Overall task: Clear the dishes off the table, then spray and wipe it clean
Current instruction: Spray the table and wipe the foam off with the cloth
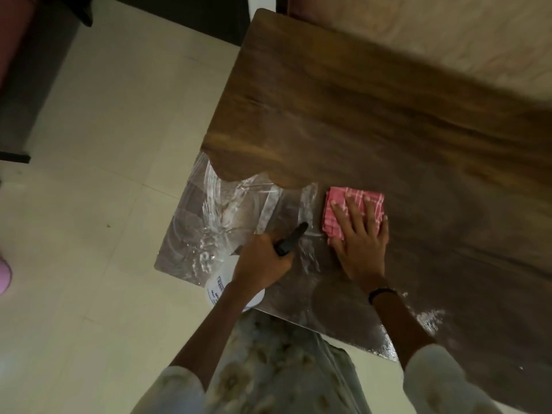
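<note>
Head view shows your right hand (360, 234) lying flat, fingers straight and spread, pressing on a folded pink cloth (352, 212) with white check lines, just right of the frame's centre. That cloth sits on the table (373, 115), partly covered by your palm, with its upper and left edges showing past your fingertips. A dark band (382, 292) circles your right wrist, and a pale sleeve (433, 380) covers the forearm in the lower right.

Your left hand (263, 261), just left of the right one and apart from it, is curled round the black head (291, 239) of a spray bottle (236, 291), whose nozzle points up and right toward the cloth. The bottle's white body with a printed label hangs below your fist at the table's near edge; your wrist hides most of it.

Around both hands the table's lower-left part is covered by a clear plastic sheet (209, 222) that glints with wet streaks and droplets. Above it the bare brown wood grain runs to the upper right of the frame, where motion blur smears the surface. More wet specks shine near the table's lower edge, right of your right forearm.

Below the table your patterned light clothing (277, 369) fills the bottom centre. Cream floor tiles (104, 144) take up the left half, with dark furniture (27, 94) along the upper left and something pink (4, 276) at the left edge, too cropped to tell.
</note>
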Tool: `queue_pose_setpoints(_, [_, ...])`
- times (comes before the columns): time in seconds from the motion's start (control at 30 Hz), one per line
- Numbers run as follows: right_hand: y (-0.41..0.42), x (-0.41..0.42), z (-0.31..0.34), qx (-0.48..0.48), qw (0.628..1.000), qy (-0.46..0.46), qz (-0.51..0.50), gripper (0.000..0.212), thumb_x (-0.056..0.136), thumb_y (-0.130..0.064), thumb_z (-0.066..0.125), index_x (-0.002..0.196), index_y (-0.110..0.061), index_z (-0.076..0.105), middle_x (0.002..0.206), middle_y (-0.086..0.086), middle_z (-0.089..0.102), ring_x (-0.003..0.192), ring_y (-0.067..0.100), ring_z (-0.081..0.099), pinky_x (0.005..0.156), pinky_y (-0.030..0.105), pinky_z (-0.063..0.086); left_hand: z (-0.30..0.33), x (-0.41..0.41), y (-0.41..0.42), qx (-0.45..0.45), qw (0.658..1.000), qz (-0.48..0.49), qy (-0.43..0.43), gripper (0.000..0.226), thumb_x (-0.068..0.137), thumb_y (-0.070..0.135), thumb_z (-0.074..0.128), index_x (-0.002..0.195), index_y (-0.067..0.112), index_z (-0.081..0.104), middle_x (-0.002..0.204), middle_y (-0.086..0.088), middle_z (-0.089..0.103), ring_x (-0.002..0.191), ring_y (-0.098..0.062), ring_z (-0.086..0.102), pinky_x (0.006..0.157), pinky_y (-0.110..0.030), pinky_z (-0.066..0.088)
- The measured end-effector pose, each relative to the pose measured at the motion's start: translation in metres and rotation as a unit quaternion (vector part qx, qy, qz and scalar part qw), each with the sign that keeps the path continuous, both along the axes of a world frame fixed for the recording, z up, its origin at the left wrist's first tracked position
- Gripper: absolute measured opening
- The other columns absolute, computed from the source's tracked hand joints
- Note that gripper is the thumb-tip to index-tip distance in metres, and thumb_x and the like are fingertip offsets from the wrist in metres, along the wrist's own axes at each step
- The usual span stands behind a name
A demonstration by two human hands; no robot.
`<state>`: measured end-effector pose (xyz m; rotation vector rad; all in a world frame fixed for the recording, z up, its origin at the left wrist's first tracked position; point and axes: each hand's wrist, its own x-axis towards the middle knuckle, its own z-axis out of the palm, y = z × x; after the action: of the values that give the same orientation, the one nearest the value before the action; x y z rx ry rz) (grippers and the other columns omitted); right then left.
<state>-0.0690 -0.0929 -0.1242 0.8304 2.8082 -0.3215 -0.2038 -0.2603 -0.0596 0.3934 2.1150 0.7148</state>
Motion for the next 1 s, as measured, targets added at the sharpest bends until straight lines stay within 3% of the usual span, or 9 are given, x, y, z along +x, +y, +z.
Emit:
queue_pose_setpoints(0.1, [-0.016, 0.021, 0.000, -0.002, 1.000, -0.006, -0.016, 0.063, 0.091, -0.054, 0.027, 0.149, -0.033, 0.016, 0.157, 0.002, 0.020, 0.144, 0.030, 0.011, 0.109, 0.065, 0.015, -0.002, 0.018, 0.004, -0.043, 0.999, 0.002, 0.021, 0.012, 0.077, 0.026, 0.063, 0.078, 0.014, 0.062, 0.053, 0.005, 0.048, 0.051, -0.018, 0.050, 0.051, -0.026, 0.036])
queue_pose_setpoints(0.33, [-0.011, 0.015, 0.001, -0.022, 1.000, -0.018, -0.007, 0.065, 0.089, -0.055, 0.027, 0.149, -0.033, 0.017, 0.158, 0.003, 0.020, 0.145, 0.033, 0.013, 0.108, 0.069, 0.017, -0.006, 0.016, 0.008, -0.029, 0.997, 0.063, 0.020, 0.016, 0.079, 0.022, 0.062, 0.071, 0.008, 0.058, 0.052, -0.002, 0.047, 0.047, -0.020, 0.047, 0.048, -0.025, 0.034])
queue_pose_setpoints(0.5, [0.002, -0.025, -0.005, -0.012, 0.999, -0.028, -0.021, 0.065, 0.092, -0.054, 0.030, 0.150, -0.035, 0.006, 0.160, 0.002, 0.009, 0.146, 0.036, 0.004, 0.108, 0.071, 0.012, -0.007, 0.004, 0.009, -0.043, 0.997, 0.059, 0.029, 0.024, 0.070, 0.030, 0.059, 0.077, 0.007, 0.062, 0.056, -0.005, 0.051, 0.048, -0.023, 0.050, 0.047, -0.026, 0.037])
queue_pose_setpoints(0.6, [0.002, -0.066, -0.003, -0.031, 0.999, -0.024, -0.027, 0.065, 0.094, -0.049, 0.037, 0.150, -0.035, 0.006, 0.161, 0.001, 0.002, 0.146, 0.036, -0.001, 0.107, 0.070, 0.004, -0.004, 0.001, 0.002, -0.018, 0.998, 0.054, 0.032, 0.015, 0.076, 0.019, 0.060, 0.065, 0.009, 0.057, 0.051, -0.005, 0.047, 0.043, -0.021, 0.043, 0.046, -0.027, 0.035])
queue_pose_setpoints(0.7, [-0.018, -0.084, -0.004, -0.014, 0.999, -0.013, 0.026, 0.062, 0.091, -0.048, 0.030, 0.149, -0.032, 0.019, 0.159, 0.004, 0.015, 0.145, 0.037, 0.009, 0.107, 0.071, 0.009, -0.004, -0.001, -0.007, 0.007, 0.997, 0.073, 0.038, 0.021, 0.080, 0.013, 0.060, 0.066, -0.002, 0.055, 0.049, -0.008, 0.041, 0.042, -0.022, 0.036, 0.045, -0.028, 0.030])
queue_pose_setpoints(0.77, [-0.035, -0.070, -0.005, -0.006, 0.995, -0.003, 0.099, 0.061, 0.089, -0.049, 0.025, 0.147, -0.032, 0.028, 0.156, 0.004, 0.025, 0.144, 0.036, 0.017, 0.107, 0.071, 0.016, -0.006, 0.000, -0.012, 0.021, 0.995, 0.089, 0.047, 0.023, 0.080, 0.012, 0.060, 0.062, -0.001, 0.052, 0.048, -0.009, 0.038, 0.044, -0.024, 0.034, 0.046, -0.031, 0.029])
queue_pose_setpoints(0.87, [-0.041, -0.021, -0.008, -0.001, 0.983, -0.011, 0.185, 0.057, 0.091, -0.053, 0.026, 0.147, -0.037, 0.024, 0.157, 0.000, 0.024, 0.146, 0.033, 0.013, 0.110, 0.067, 0.016, -0.006, 0.000, -0.018, 0.026, 0.992, 0.111, 0.046, 0.023, 0.080, 0.011, 0.060, 0.064, -0.004, 0.052, 0.049, -0.013, 0.039, 0.046, -0.025, 0.034, 0.047, -0.033, 0.029])
queue_pose_setpoints(1.0, [-0.018, 0.012, -0.004, 0.009, 0.992, -0.014, 0.125, 0.065, 0.087, -0.057, 0.029, 0.148, -0.036, 0.017, 0.156, 0.003, 0.024, 0.145, 0.033, 0.012, 0.109, 0.068, 0.018, -0.004, 0.001, -0.027, 0.015, 0.994, 0.103, 0.041, 0.021, 0.080, 0.011, 0.058, 0.072, -0.008, 0.056, 0.053, -0.018, 0.043, 0.045, -0.025, 0.038, 0.048, -0.034, 0.032])
